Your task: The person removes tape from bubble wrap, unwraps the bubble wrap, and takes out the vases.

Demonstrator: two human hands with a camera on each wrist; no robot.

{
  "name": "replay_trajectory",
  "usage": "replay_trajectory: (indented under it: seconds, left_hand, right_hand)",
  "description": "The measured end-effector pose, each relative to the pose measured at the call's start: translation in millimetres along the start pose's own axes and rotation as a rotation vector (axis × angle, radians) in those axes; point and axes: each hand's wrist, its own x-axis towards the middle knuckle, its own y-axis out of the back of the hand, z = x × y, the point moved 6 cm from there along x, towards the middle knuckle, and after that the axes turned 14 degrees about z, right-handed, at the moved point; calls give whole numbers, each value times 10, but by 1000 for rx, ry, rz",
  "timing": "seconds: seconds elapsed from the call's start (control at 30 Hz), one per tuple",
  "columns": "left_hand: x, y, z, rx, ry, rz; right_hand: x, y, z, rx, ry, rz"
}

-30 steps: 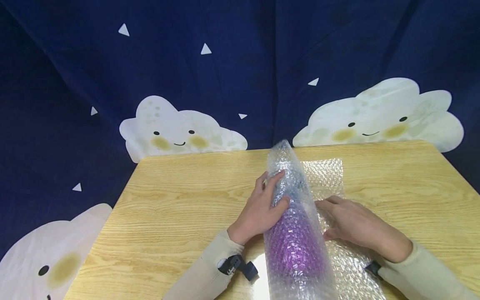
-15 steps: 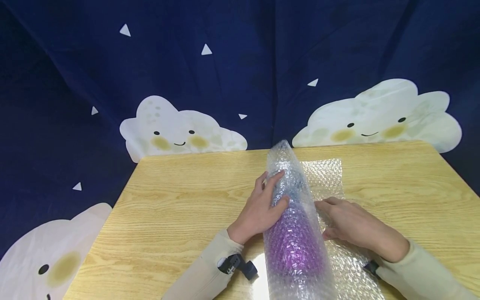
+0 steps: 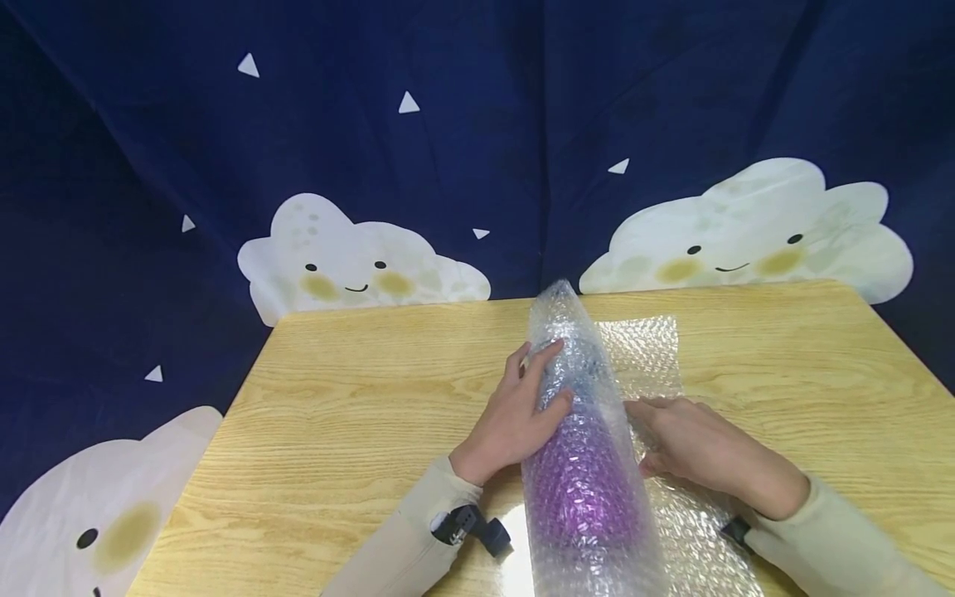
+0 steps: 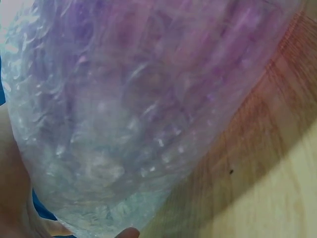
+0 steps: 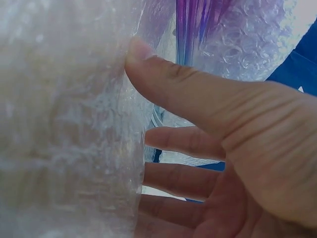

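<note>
An edge of the bubble wrap [image 3: 637,352] is being gripped narrowly by the right hand [image 3: 705,444], the thumb being laid over it and the fingertips being hidden behind. By the left hand [image 3: 503,427] no closed grip is being made: its spread fingers are being rested on the wrapped bundle [image 3: 593,452], which is being steadied from its left side. The bundle is being supported lengthwise on the wooden table [image 3: 358,414], between the hands, its far end being placed at the back edge and its near end being cut off from view. A flat run of the wrap is being left along its right side.

The wrapping step is being judged as in hand; the next move is being assessed as calling for the loose part to be drawn snugly over while the bundle is being held from shifting.

Two hands, one bundle, one flat run of wrap and one table are being counted. Through the layers, purple and blue colouring is being shown, but the number of articles inside is being obscured. Behind, on one dark blue curtain [image 3: 477,50], three clouds and six white triangles are being displayed
</note>
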Motion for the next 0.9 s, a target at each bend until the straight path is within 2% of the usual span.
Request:
replay_trajectory:
  seconds: [0.27,0.67,0.9]
  left_hand:
    - [-4,37,-3,38,5,-20]
    - [-13,80,18,54,2,-16]
    - [-17,107,24,55,2,-9]
  right_hand:
    - [-8,-6,3,0,-25,-12]
    - [-5,16,-3,7,0,16]
    - [-12,11,-4,-8,-8,6]
